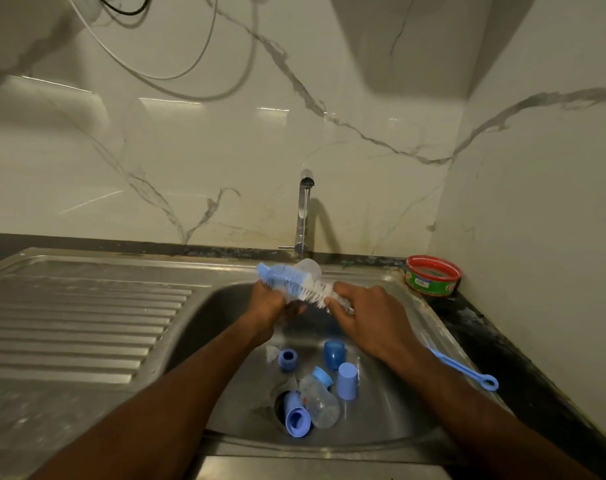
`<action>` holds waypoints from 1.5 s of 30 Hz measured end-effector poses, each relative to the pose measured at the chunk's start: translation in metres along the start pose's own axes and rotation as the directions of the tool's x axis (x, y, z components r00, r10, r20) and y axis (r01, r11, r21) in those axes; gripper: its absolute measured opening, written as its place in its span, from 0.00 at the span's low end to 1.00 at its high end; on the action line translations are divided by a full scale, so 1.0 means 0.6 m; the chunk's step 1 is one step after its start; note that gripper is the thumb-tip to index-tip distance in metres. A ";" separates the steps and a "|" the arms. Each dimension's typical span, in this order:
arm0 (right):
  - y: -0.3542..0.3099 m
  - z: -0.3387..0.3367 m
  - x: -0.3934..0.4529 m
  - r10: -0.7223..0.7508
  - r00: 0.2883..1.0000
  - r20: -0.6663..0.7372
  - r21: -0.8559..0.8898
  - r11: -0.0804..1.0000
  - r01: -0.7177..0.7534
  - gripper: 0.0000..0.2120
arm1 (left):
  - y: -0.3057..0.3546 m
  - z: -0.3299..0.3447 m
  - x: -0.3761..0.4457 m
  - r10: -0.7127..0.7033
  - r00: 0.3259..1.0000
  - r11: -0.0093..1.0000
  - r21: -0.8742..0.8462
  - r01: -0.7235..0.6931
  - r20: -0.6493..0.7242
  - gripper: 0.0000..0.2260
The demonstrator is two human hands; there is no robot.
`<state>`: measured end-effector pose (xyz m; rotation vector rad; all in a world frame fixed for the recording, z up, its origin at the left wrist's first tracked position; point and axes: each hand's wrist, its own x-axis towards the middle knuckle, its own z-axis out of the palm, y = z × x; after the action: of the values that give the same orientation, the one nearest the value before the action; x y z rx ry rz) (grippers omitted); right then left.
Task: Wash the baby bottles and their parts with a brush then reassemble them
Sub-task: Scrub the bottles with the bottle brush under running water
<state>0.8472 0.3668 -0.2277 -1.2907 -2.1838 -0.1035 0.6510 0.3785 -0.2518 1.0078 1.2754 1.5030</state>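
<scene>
Scrubbing step: left hand grips clear bottle over sink back edge; right hand pinches brush. Other parts lie by drain. Next: likely rinse, swap piece.

Sink: stainless steel, brushed, dull sheen, water-streaked. Ribbed steel drainboard at 9 o'clock, same finish.

Tap: polished metal, mirror-bright.

Wall panels: marble-look, glossy, grey veins, strip-light reflections.

Bench at 3 o'clock: dark speckled stone, wet-looking, rough at the edge.

Brush: matt blue plastic back, white stiff bristles.

Bottle in the basin: clear plastic, cloudy. Cap beside it: opaque pale-blue plastic, smooth, matt.

Thin brush handle at 4 o'clock: blue plastic, smooth.

Tub at 2 o'clock: red plastic rim, glossy printed label.
</scene>
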 end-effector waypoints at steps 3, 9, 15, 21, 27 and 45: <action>0.009 -0.002 0.019 0.107 0.989 -0.101 -0.113 0.986 -0.118 0.15 | 0.012 0.010 -0.009 -0.038 0.997 0.992 -0.119 0.047 0.073 0.13; 0.012 -0.002 0.008 0.115 0.992 -0.056 -0.107 0.987 -0.121 0.15 | 0.006 0.006 -0.005 0.062 0.997 0.996 0.062 -0.060 -0.044 0.19; 0.001 -0.002 0.019 0.144 0.987 -0.076 -0.130 0.980 -0.153 0.15 | 0.005 -0.002 -0.003 0.148 0.988 0.970 0.200 -0.137 -0.042 0.15; 0.002 -0.003 0.004 0.104 0.995 0.001 -0.035 0.994 -0.104 0.13 | 0.006 0.006 -0.004 0.132 0.991 0.977 0.164 -0.135 0.029 0.19; 0.007 -0.017 0.016 0.177 0.981 -0.085 -0.140 0.972 -0.188 0.14 | 0.003 0.002 0.003 0.153 0.988 0.976 0.154 -0.151 -0.002 0.12; 0.010 -0.021 0.012 0.217 0.972 -0.091 -0.131 0.965 -0.228 0.15 | -0.001 0.013 -0.004 -0.083 0.956 0.996 0.060 0.068 0.280 0.12</action>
<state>0.8550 0.3712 -0.2148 -1.5757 -1.9819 -0.2168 0.6591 0.3784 -0.2511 1.1478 1.1378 1.2237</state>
